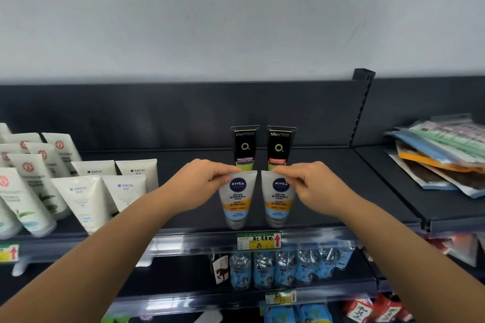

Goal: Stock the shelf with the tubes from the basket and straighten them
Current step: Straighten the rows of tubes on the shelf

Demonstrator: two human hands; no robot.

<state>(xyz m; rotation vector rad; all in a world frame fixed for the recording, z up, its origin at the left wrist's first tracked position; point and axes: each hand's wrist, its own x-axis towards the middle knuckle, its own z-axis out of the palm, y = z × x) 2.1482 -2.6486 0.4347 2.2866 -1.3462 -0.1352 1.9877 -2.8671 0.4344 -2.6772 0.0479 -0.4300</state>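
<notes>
The dark shelf (328, 191) carries the work: white tubes crowd its left end, loose packets are heaped on the next bay to the right, and the middle stretch is mostly bare. Two grey-and-orange tubes stand there cap-down near the front edge, just beside each other, with two black tubes (262, 147) upright behind them near the back panel.

The step in hand looks like straightening the front pair. To do it well, each tube wants turning from its flat top seam so the label faces squarely forward, then a light press down so the cap sits flat and the pair lines up with the black ones behind. Tall and narrow-based, they would probably tip if pushed hard.

The left hand (207, 178) pinches the top edge of the left tube (236, 203), thumb in front and fingers closed over the seam. The right hand (312, 183) does the same on the right tube (278, 203). Each tube hangs directly below its grip, body and cap clear of the fingers. The basket is out of view.
</notes>
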